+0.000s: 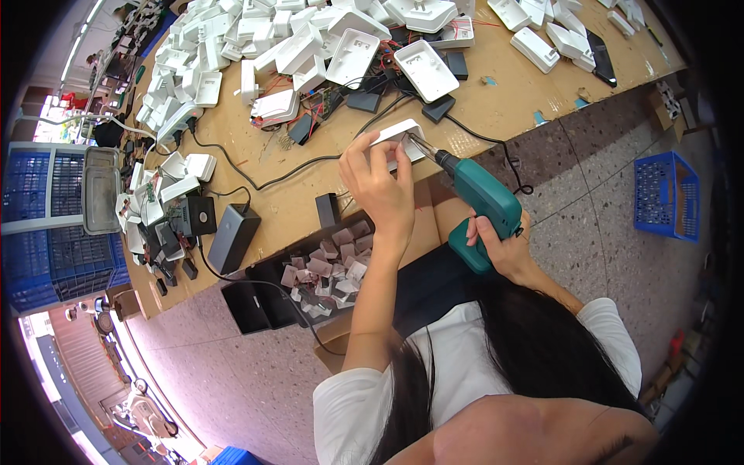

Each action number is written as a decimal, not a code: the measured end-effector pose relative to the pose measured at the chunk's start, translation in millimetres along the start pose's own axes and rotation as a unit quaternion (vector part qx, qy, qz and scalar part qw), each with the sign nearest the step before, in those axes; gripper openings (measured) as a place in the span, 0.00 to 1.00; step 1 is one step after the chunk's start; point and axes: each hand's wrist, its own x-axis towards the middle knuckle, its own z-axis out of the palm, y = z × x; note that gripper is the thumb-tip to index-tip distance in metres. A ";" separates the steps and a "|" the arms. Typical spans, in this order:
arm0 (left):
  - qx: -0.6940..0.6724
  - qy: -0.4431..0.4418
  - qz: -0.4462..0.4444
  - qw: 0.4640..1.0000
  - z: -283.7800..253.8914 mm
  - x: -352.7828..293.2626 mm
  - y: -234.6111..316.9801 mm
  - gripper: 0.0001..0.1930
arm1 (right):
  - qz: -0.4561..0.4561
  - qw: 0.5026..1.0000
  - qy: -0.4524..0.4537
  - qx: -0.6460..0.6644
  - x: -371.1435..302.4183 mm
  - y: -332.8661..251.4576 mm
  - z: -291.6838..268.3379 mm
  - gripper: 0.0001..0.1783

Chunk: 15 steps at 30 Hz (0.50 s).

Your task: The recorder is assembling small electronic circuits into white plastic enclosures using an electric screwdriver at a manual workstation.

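My left hand point(380, 177) grips a white plastic housing point(406, 130) at the table's front edge, its fingers closed over the near side. In my right hand point(498, 242) is a green cordless screwdriver point(487, 194), held by its handle. Its metal bit points up and left, and the tip reaches into the open side of the housing. The fingers of my left hand partly hide the inside, so I cannot tell what the tip touches. Just beyond lie an open white shell point(426, 70) and a black block point(439, 108).
A large heap of white housings point(263, 35) covers the back of the table point(302, 167). Black cables and an adapter point(235, 236) lie at the left. Below the edge, a box holds small white pieces point(329, 267). A blue basket point(666, 198) stands on the floor at right.
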 end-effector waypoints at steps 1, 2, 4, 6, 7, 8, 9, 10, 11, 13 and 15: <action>0.000 0.000 0.000 1.000 0.0 -0.2 -0.1 0.09 | -0.011 1.000 0.000 -0.007 0.4 0.0 0.0 0.10; -0.001 -0.001 0.001 1.000 0.2 -0.6 -0.4 0.09 | -0.021 1.000 0.001 -0.013 0.3 -0.1 -0.2 0.10; -0.002 -0.001 0.002 1.000 -0.1 -1.3 0.4 0.09 | -0.024 1.000 0.000 -0.018 -0.9 1.0 -1.0 0.10; 0.002 -0.001 0.001 1.000 -0.7 -1.6 2.0 0.09 | -0.027 0.999 0.000 -0.023 -2.0 0.9 -2.1 0.10; 0.002 -0.001 0.001 1.000 -0.9 -1.6 2.9 0.09 | -0.025 0.999 0.000 -0.020 -2.3 0.4 -2.7 0.09; 0.000 -0.003 0.000 1.000 -1.1 -1.7 3.9 0.09 | -0.024 1.000 0.000 -0.016 -2.6 0.1 -3.3 0.09; -0.001 -0.004 -0.001 1.000 -1.3 -2.0 4.7 0.09 | -0.024 1.000 0.000 -0.015 -3.0 1.0 -4.1 0.09; -0.001 -0.004 -0.001 1.000 -1.4 -2.4 5.2 0.09 | -0.041 0.999 0.000 -0.029 -3.3 2.6 -5.1 0.10; 0.001 -0.003 0.000 1.000 -1.3 -2.7 5.6 0.09 | -0.058 0.997 -0.001 -0.042 -3.7 3.4 -5.9 0.10; 0.003 -0.002 0.001 1.000 -1.7 -3.2 6.6 0.09 | -0.059 0.997 0.008 -0.040 -4.1 0.8 -4.5 0.11; 0.003 -0.006 0.001 1.000 -2.6 -3.3 7.3 0.09 | -0.061 0.997 0.016 -0.038 -4.3 0.1 -4.7 0.12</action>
